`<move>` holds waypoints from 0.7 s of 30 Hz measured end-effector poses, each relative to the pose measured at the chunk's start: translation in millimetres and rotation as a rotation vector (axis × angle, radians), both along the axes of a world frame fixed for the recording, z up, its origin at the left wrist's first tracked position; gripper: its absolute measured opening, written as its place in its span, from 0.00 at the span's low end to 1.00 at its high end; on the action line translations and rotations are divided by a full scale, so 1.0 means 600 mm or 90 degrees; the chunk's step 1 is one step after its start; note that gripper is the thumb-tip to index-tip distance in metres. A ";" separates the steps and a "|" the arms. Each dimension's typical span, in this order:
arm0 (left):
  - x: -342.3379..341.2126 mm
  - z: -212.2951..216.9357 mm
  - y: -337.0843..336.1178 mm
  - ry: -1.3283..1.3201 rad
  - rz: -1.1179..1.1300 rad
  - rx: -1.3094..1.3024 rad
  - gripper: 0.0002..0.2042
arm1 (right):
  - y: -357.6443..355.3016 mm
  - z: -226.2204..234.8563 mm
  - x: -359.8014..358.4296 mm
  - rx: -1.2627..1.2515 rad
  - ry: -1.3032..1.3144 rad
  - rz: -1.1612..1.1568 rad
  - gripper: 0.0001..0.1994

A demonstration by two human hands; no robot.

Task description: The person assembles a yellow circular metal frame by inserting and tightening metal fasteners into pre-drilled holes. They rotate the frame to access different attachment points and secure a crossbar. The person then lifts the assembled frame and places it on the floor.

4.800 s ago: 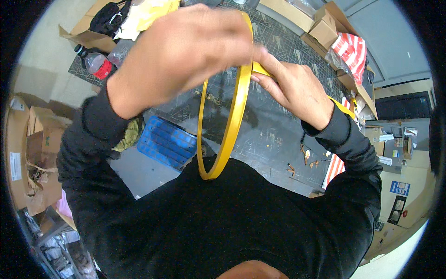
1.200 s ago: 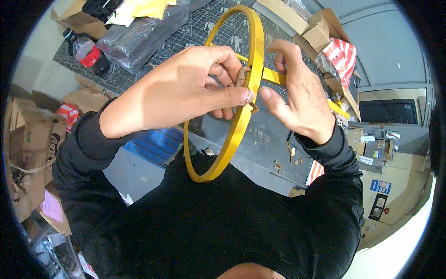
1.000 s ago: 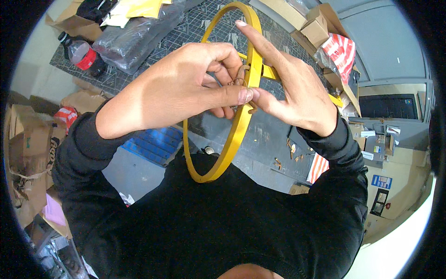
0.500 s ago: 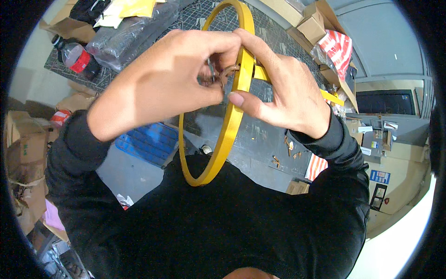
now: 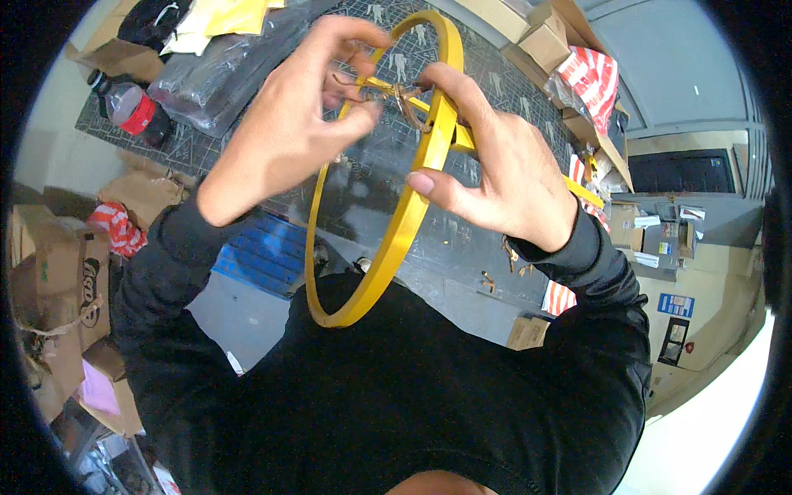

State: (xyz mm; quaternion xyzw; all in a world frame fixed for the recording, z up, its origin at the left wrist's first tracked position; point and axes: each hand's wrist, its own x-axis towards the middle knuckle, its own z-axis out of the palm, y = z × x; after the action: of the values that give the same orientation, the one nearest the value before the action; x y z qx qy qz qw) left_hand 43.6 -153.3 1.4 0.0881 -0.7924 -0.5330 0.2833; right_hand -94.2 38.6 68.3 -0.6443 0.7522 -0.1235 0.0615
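Note:
A large yellow hoop [image 5: 388,256] stands tilted in front of my chest. My right hand [image 5: 516,165] grips its right side, thumb on the near face and index finger over the upper part. A thin brown twisted tie [image 5: 408,107] is looped at the hoop there, its loose ends pointing left. My left hand [image 5: 301,115] is beside those ends, thumb and fingers apart and partly blurred; nothing is plainly held in it. A yellow bar [image 5: 584,191] passes behind my right hand and sticks out beyond it.
On the dark patterned table are a cola bottle [image 5: 136,111] with a red label and a plastic-wrapped grey bundle [image 5: 198,91]. Brown scraps [image 5: 488,282] lie beyond my right forearm. A blue slatted panel [image 5: 264,254] is below my left arm; cardboard boxes [image 5: 58,289] stand left.
My left hand has drawn back left from the hoop and its fingers have spread, baring the twisted tie. The hoop has shifted slightly; my right hand keeps its grip.

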 end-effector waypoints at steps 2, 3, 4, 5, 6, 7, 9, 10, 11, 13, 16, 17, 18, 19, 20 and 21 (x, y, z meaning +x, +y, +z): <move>0.005 -0.003 -0.012 -0.184 -0.125 0.231 0.17 | 0.006 0.000 0.002 0.009 -0.014 -0.014 0.45; 0.006 -0.005 -0.014 -0.202 -0.276 0.357 0.18 | 0.008 0.000 0.003 0.003 -0.011 -0.018 0.45; 0.006 -0.004 -0.019 -0.279 -0.344 0.462 0.20 | 0.010 -0.002 0.003 0.006 -0.011 -0.022 0.46; 0.004 -0.004 -0.022 -0.241 -0.397 0.447 0.20 | 0.010 -0.004 0.003 0.008 -0.011 -0.025 0.46; -0.002 -0.002 -0.021 -0.221 -0.412 0.420 0.20 | 0.010 -0.006 0.003 -0.015 -0.010 -0.011 0.46; -0.008 0.001 -0.020 -0.182 -0.461 0.401 0.20 | 0.008 -0.010 0.002 -0.039 -0.008 0.003 0.46; -0.017 0.010 -0.016 -0.220 -0.416 0.406 0.17 | 0.006 -0.013 -0.003 -0.086 0.012 0.027 0.45; -0.020 0.016 -0.014 -0.208 -0.426 0.415 0.16 | 0.006 -0.013 -0.008 -0.109 0.029 0.038 0.44; -0.020 0.021 -0.011 -0.208 -0.424 0.457 0.14 | 0.007 -0.012 -0.014 -0.120 0.065 0.051 0.43; -0.016 0.026 -0.005 -0.189 -0.376 0.450 0.15 | 0.016 -0.003 -0.031 -0.126 -0.060 0.060 0.40; -0.008 0.024 -0.002 -0.118 -0.326 0.494 0.14 | 0.029 0.008 -0.060 -0.139 -0.112 0.093 0.22; -0.006 0.022 -0.002 -0.092 -0.330 0.532 0.13 | 0.031 0.005 -0.067 -0.116 -0.116 0.066 0.19; -0.004 0.020 -0.001 -0.069 -0.321 0.563 0.13 | 0.032 0.003 -0.073 -0.101 -0.123 0.039 0.16; -0.007 0.015 0.006 -0.037 -0.323 0.582 0.13 | 0.034 -0.001 -0.078 -0.126 -0.121 0.044 0.15; -0.011 0.012 0.013 -0.026 -0.303 0.561 0.12 | 0.034 -0.003 -0.085 -0.137 -0.108 0.065 0.15; -0.013 0.009 0.023 -0.009 -0.269 0.562 0.12 | 0.032 -0.002 -0.097 -0.146 -0.097 0.094 0.16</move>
State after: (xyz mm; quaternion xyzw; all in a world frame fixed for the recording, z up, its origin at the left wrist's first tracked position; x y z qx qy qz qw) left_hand 35.7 -139.5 6.7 0.0409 -0.4930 -0.8634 0.0987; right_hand -152.4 57.6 66.8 -0.6897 0.6767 -0.2522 0.0531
